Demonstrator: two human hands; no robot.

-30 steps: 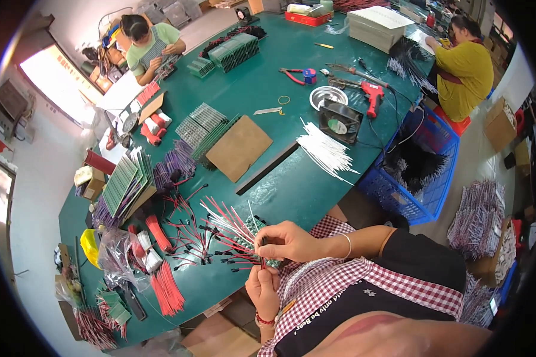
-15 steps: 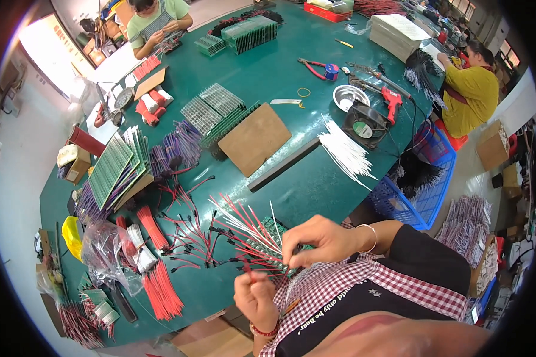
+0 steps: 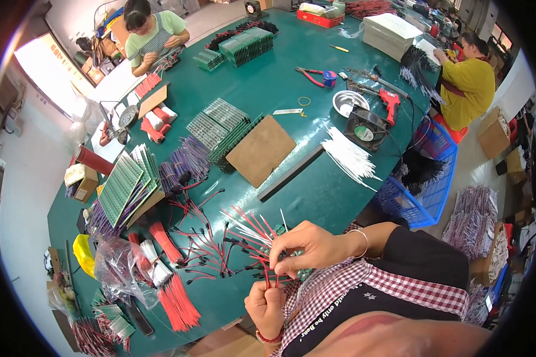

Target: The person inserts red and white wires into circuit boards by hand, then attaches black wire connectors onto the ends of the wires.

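Thin red wires (image 3: pixel 267 278) are pinched between thumb and forefinger of the left hand (image 3: pixel 265 307) at the table's near edge; the right hand (image 3: pixel 308 247) is held just above, fingers narrowly bunched, its exact grip hidden. On the green table (image 3: pixel 324 208), white wires (image 3: pixel 348 156) are heaped right, a red bundle (image 3: pixel 178 303) laid left. Co-workers are seen far left (image 3: pixel 155 38) and far right (image 3: pixel 471 80).
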